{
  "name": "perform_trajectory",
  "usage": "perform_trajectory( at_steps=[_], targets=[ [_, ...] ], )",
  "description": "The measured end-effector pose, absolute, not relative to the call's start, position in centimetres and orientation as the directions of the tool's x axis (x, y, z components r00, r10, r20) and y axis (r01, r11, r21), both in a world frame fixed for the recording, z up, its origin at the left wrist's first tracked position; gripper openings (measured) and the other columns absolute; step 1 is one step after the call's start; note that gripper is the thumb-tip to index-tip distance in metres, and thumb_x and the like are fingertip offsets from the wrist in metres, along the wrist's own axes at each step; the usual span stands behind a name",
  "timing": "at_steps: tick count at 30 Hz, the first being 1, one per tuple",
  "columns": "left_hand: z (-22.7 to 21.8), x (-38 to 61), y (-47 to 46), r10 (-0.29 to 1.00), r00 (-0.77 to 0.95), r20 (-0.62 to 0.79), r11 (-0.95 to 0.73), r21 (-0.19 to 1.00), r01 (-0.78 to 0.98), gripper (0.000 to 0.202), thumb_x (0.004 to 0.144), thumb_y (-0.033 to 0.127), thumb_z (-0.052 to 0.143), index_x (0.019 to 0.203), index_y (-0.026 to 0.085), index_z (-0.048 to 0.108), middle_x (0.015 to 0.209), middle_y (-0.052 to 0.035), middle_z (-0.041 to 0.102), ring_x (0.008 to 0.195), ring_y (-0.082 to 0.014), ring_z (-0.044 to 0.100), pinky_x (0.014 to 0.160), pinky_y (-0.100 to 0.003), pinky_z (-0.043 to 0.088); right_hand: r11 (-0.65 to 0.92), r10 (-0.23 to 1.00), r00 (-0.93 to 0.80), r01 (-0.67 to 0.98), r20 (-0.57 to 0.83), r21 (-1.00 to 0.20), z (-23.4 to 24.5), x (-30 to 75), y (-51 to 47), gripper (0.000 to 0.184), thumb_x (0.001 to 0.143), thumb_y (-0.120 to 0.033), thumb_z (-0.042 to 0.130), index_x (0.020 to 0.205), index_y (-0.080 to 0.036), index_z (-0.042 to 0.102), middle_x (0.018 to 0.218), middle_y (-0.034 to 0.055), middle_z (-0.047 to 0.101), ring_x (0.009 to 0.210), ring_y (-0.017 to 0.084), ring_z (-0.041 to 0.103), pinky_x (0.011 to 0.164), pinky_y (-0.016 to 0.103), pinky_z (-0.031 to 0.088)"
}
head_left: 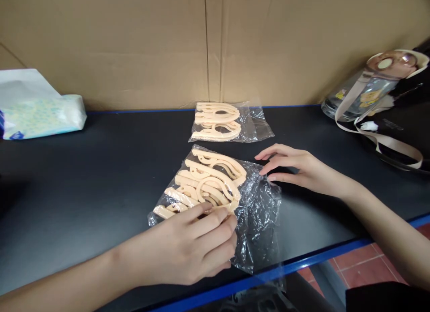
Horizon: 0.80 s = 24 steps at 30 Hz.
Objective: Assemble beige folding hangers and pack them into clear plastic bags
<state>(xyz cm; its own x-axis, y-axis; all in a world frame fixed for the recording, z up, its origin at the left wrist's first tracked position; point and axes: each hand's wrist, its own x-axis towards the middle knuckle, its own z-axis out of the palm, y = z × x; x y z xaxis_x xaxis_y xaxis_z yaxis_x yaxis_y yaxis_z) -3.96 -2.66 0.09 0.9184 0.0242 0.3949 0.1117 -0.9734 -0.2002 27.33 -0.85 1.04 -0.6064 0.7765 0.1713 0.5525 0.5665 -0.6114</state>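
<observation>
Left hand nearest, curled over peach hangers; whether it pinches, I can't tell. Right hand, spread, at the clear bag. Gentle pressure should avoid tearing.

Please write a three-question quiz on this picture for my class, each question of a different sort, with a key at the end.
1. True or false: the left hand lies over the nearer clear bag.

2. Multiple choice: which is closest to the fingertips of the right hand?
A) the tissue pack
B) the nearer clear bag
C) the water bottle

3. Short answer: how many clear bags of peach folding hangers lie on the black tabletop?

Key:
1. True.
2. B; the fingertips are at its crumpled plastic end.
3. Two: the nearer one and a farther bag behind it.
</observation>
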Motion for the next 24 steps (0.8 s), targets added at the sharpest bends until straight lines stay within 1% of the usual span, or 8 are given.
perform_trajectory(
  at_steps=[4, 7, 11, 15, 17, 20, 22, 24],
  targets=[
    [-0.1, -4.1, -2.8, -0.004, 0.921, 0.389, -0.968, -0.232, 0.094, 0.023, 0.098, 0.030, 0.052, 0.101, 0.016, 0.070, 0.112, -0.0052, 0.072, 0.103, -0.0213, 0.062, 0.087, -0.037, 0.051, 0.538, 0.768, -0.631, 0.542, 0.111, -0.646, 1.2, 27.4, -0.8, 0.017, 0.096, -0.028, 0.058, 0.107, -0.024, 0.070, 0.129, 0.0086, 0.056, 0.125, 0.020, 0.053, 0.101, 0.035, 0.047],
    [-0.1, -4.2, -2.8, -0.040, 0.927, 0.374, -0.963, -0.262, 0.064, 0.020, 0.094, 0.026, 0.056, 0.103, 0.017, 0.071, 0.114, -0.0046, 0.071, 0.106, -0.0220, 0.062, 0.091, -0.037, 0.052, 0.516, 0.773, -0.626, 0.522, 0.106, -0.679, 1.4, 27.2, -0.7, 0.013, 0.095, -0.030, 0.060, 0.096, -0.023, 0.070, 0.127, 0.0084, 0.059, 0.124, 0.021, 0.054, 0.103, 0.036, 0.045],
    [0.0, -4.3, -2.9, -0.068, 0.920, 0.385, -0.964, -0.262, 0.039, 0.021, 0.093, 0.026, 0.057, 0.104, 0.017, 0.072, 0.113, -0.0044, 0.072, 0.107, -0.0239, 0.064, 0.096, -0.039, 0.053, 0.409, 0.866, -0.474, 0.487, 0.160, -0.772, 1.4, 26.2, -0.9, 0.014, 0.096, -0.032, 0.057, 0.095, -0.021, 0.065, 0.114, 0.0059, 0.068, 0.106, 0.017, 0.063, 0.095, 0.032, 0.048],
    [0.1, -4.2, -2.9, -0.120, 0.917, 0.380, -0.968, -0.249, -0.023, 0.023, 0.094, 0.026, 0.055, 0.105, 0.015, 0.072, 0.112, -0.0074, 0.073, 0.107, -0.0257, 0.067, 0.095, -0.040, 0.056, 0.328, 0.928, -0.327, 0.495, 0.177, -0.805, 0.7, 25.0, -0.7, 0.019, 0.096, -0.036, 0.056, 0.093, -0.019, 0.064, 0.090, 0.0035, 0.070, 0.086, 0.016, 0.065, 0.083, 0.030, 0.050],
    [0.1, -4.1, -3.0, -0.124, 0.892, 0.434, -0.971, -0.237, -0.020, 0.026, 0.090, 0.018, 0.058, 0.114, 0.016, 0.068, 0.102, -0.0080, 0.075, 0.101, -0.0244, 0.069, 0.093, -0.040, 0.058, 0.335, 0.929, -0.318, 0.512, 0.188, -0.790, 0.4, 24.6, -0.4, 0.020, 0.095, -0.037, 0.058, 0.088, -0.019, 0.063, 0.081, 0.0018, 0.068, 0.077, 0.015, 0.063, 0.077, 0.028, 0.050],
    [0.1, -3.9, -3.1, -0.048, 0.830, 0.555, -0.987, -0.155, 0.046, 0.049, 0.084, 0.005, 0.061, 0.131, 0.018, 0.057, 0.087, -0.0046, 0.074, 0.092, -0.0192, 0.071, 0.089, -0.035, 0.060, 0.369, 0.915, -0.359, 0.558, 0.185, -0.743, 0.2, 24.0, 0.3, 0.019, 0.094, -0.036, 0.058, 0.088, -0.019, 0.062, 0.076, 0.0002, 0.066, 0.070, 0.014, 0.059, 0.069, 0.026, 0.047],
    [0.1, -3.8, -3.2, 0.013, 0.817, 0.576, -0.989, -0.112, 0.094, 0.056, 0.082, 0.003, 0.062, 0.135, 0.021, 0.053, 0.091, -0.0040, 0.074, 0.086, -0.0161, 0.071, 0.082, -0.029, 0.061, 0.380, 0.910, -0.383, 0.626, 0.157, -0.681, 0.3, 23.6, 0.6, 0.017, 0.095, -0.034, 0.056, 0.089, -0.019, 0.062, 0.073, -0.0013, 0.064, 0.065, 0.012, 0.056, 0.063, 0.025, 0.043],
    [0.1, -3.7, -3.2, 0.099, 0.811, 0.577, -0.983, -0.070, 0.170, 0.057, 0.083, 0.005, 0.064, 0.135, 0.027, 0.054, 0.104, -0.0029, 0.073, 0.083, -0.0128, 0.071, 0.076, -0.023, 0.061, 0.371, 0.919, -0.375, 0.724, 0.119, -0.581, 0.6, 23.0, 0.8, 0.015, 0.096, -0.031, 0.051, 0.091, -0.019, 0.060, 0.069, -0.0029, 0.061, 0.060, 0.011, 0.052, 0.059, 0.025, 0.038]
  ],
)
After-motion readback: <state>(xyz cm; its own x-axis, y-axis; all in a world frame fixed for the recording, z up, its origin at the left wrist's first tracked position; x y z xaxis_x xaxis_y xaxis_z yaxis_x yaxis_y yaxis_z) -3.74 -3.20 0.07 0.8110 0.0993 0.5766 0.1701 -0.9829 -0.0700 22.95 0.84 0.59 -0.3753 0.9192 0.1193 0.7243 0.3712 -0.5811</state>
